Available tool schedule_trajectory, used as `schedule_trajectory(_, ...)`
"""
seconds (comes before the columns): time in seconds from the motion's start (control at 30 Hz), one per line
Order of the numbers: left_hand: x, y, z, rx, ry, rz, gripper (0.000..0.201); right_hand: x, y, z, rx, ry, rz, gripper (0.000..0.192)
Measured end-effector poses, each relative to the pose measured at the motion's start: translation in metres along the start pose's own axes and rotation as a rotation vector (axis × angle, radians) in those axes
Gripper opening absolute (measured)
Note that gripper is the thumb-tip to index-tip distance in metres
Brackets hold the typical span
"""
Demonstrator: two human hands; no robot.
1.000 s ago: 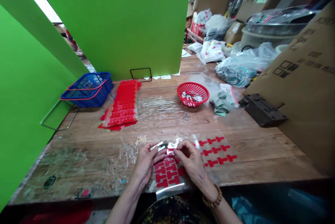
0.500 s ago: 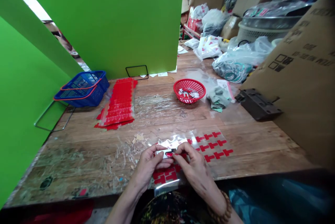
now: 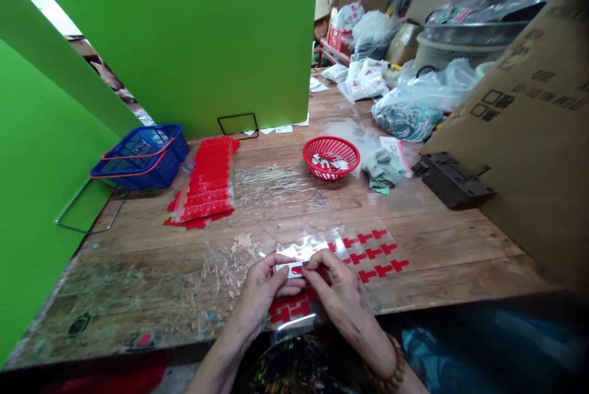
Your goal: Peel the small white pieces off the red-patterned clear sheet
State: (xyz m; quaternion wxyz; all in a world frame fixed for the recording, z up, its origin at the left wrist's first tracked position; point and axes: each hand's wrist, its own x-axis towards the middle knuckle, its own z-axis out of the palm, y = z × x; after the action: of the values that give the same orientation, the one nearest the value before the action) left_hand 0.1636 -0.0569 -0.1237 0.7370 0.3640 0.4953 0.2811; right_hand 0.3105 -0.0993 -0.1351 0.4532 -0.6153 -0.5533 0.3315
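My left hand [image 3: 264, 283] pinches a small white piece [image 3: 284, 267] by its left end, thumb in front. A dark slot with a red bit in it shows at the piece's right end. There my right hand [image 3: 335, 283] is closed, thumb and forefinger pinched at the red bit; the fingertips hide how it is gripped. Beneath both hands lies a clear plastic sheet [image 3: 389, 238] with rows of red T-shaped stickers [image 3: 383, 270]. More red stickers [image 3: 291, 308] show below my hands.
A red basket [image 3: 331, 158] holding small white pieces stands beyond my hands, a grey-green cloth [image 3: 383, 171] beside it. To the left lie stacked red sheets [image 3: 207, 179] and a blue basket [image 3: 151, 158]. A dark metal block [image 3: 453, 180] sits by the cardboard box [image 3: 529, 112].
The red bit now sits over the dark slot of the white piece, covering more of it. Both hands keep nearly the same place; the view has shifted slightly.
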Motion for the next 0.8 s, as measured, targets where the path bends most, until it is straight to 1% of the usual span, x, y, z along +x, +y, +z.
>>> schedule_trajectory(0.23,0.0007,-0.0001,-0.0005,-0.004,0.002,0.010,0.021,0.0004,0.0001,0.0008,0.005,-0.014,0.012,0.012)
schedule_trajectory(0.8,0.0036,-0.0008,0.0019,-0.047,0.026,0.008,0.023,0.0005,0.0013,0.0010,-0.004,-0.003,0.004,0.010)
